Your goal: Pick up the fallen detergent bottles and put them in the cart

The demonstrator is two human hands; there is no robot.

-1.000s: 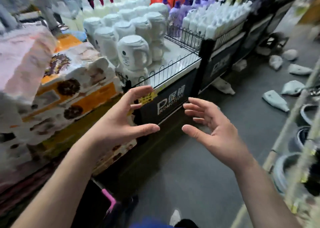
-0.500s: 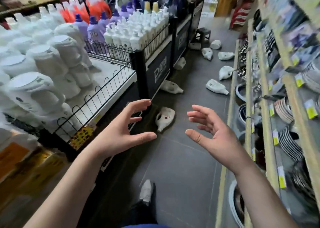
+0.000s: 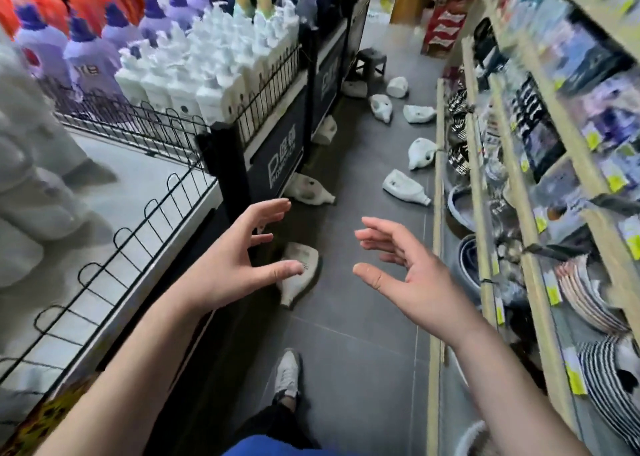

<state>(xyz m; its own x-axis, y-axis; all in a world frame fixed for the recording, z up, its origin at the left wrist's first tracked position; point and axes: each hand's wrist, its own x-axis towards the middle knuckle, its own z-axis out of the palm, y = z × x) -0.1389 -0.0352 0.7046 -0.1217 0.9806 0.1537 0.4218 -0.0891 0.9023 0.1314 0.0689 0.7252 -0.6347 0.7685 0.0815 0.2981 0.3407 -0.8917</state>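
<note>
Several white detergent bottles lie fallen on the grey aisle floor. The nearest bottle [image 3: 300, 275] rests just beyond my left thumb, partly covered by it. A second bottle [image 3: 311, 191] lies against the black display base, a third bottle [image 3: 406, 187] near the right shelf, and more bottles [image 3: 381, 107] lie farther down the aisle. My left hand [image 3: 235, 261] is held out, fingers spread, holding nothing. My right hand [image 3: 412, 275] is likewise open and empty, palm turned inward. No cart is in view.
On the left stands a black promotion display [image 3: 277, 165] with wire fencing, stacked with white, purple and red bottles. Wooden shelves [image 3: 485, 213] of plates and bowls line the right. A small dark stool [image 3: 370, 61] stands down the aisle. My white shoe [image 3: 287, 372] is below.
The view has swung right and forward along the aisle, from the tissue packs and kettles to the fallen bottles. Both hands stay open and raised; the nearest bottle is now close.
</note>
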